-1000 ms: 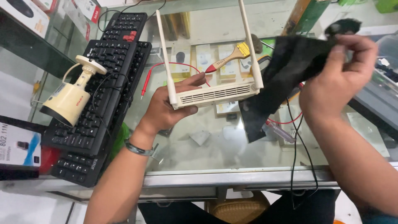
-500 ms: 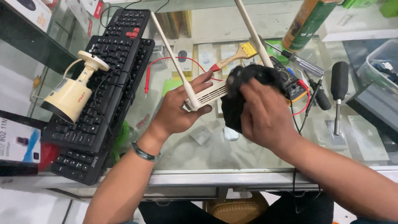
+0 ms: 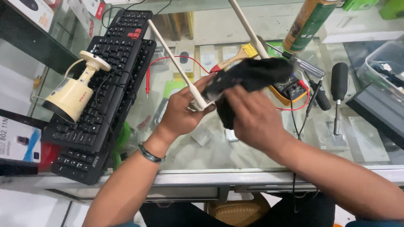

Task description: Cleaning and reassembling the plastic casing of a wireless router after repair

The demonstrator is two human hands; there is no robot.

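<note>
The left hand (image 3: pixel 183 111) has its fingers closed around one end of a small white plastic box with two long thin white sticks (image 3: pixel 198 101), held up over the middle of the glass counter top (image 3: pixel 252 159), and the right hand (image 3: pixel 252 120) presses a soft black cloth (image 3: pixel 252 73) down on it with fingers curled over the cloth. If the rubbing gets too hard, I think a thin stick could bend or snap, or the box could slip and fall on the glass. At nine o'clock sit two black keyboards (image 3: pixel 105 84) and a cream camera (image 3: pixel 73 94); at two o'clock, a black-handled screwdriver (image 3: pixel 338 90).
</note>
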